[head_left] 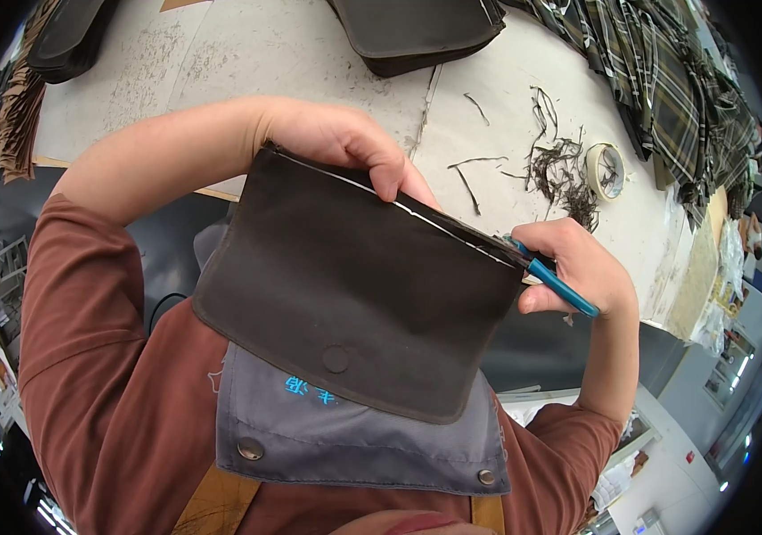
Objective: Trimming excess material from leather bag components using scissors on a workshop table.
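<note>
A dark brown flap-shaped fabric piece (345, 294) with a round snap near its lower edge is held up in front of my chest. My left hand (345, 143) grips its upper edge, thumb and fingers pinched over the pale seam line. My right hand (577, 267) holds small blue-handled snips (552, 281) at the piece's upper right corner, the tips hidden against the edge.
A grey apron bib (354, 437) with metal snaps lies under the piece. On the white worktable (310, 53) sit a stack of dark flaps (417, 31), another dark stack (65, 36), loose thread trimmings (559, 165), a tape roll (606, 169) and plaid fabric (675, 89).
</note>
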Available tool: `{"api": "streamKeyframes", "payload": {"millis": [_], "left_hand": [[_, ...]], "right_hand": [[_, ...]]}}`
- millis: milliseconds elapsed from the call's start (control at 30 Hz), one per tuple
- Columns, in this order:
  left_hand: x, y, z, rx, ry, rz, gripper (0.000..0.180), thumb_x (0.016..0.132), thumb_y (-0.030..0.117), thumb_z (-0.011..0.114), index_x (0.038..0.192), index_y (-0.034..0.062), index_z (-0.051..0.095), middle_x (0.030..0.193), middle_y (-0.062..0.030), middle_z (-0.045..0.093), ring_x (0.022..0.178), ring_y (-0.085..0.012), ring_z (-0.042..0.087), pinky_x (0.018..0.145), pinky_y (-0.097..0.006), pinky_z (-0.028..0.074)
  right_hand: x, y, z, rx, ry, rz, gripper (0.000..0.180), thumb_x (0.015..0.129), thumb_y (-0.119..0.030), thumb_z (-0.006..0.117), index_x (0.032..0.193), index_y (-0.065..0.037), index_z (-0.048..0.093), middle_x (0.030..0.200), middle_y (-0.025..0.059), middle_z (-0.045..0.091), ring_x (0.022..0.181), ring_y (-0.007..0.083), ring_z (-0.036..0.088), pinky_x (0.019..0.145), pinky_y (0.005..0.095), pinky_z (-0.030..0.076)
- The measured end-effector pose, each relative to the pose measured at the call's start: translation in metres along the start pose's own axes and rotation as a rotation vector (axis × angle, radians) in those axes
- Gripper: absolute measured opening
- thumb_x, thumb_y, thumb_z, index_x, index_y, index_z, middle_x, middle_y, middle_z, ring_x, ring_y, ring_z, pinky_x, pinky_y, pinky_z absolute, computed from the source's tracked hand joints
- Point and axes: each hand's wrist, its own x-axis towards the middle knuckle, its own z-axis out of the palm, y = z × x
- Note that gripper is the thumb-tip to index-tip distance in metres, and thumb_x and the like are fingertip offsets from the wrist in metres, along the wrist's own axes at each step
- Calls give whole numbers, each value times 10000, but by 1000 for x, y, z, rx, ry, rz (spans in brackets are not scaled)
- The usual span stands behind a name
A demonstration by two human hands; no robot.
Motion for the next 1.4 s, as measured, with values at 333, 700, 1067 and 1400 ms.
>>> {"api": "streamKeyframes", "payload": {"millis": [333, 700, 1067, 1400], "left_hand": [[3, 1, 1, -152, -2, -75, 510, 737, 31, 436, 1218, -120, 512, 1179, -181, 594, 1018, -162, 597, 889, -258, 465], [8, -1, -2, -186, -30, -66, 520, 739, 43, 428, 1225, -124, 502, 1210, -179, 576, 1049, -168, 578, 909, -260, 448], [12, -4, -3, -158, -110, -35, 477, 764, 38, 493, 1224, -83, 529, 1276, -133, 538, 1115, -169, 535, 963, -274, 410], [12, 2, 4, -121, -124, -65, 546, 764, 47, 508, 1293, -79, 462, 1345, -153, 470, 1213, -197, 461, 1027, -295, 347]], "right_hand": [[-2, 4, 4, 92, 64, 53, 706, 625, -644, 735, 612, -9, 428, 504, 71, 334, 481, 193, 328, 460, 332, 325], [-4, 15, 5, 23, 121, 21, 728, 581, -662, 746, 567, -19, 406, 484, 56, 312, 470, 183, 292, 438, 309, 308], [-13, 23, 11, 175, 203, -6, 706, 618, -657, 730, 594, -31, 404, 503, 46, 304, 494, 155, 279, 442, 306, 299], [-34, 41, 19, 39, 201, 12, 792, 591, -783, 632, 734, -23, 461, 652, 61, 393, 600, 205, 391, 544, 311, 343]]}}
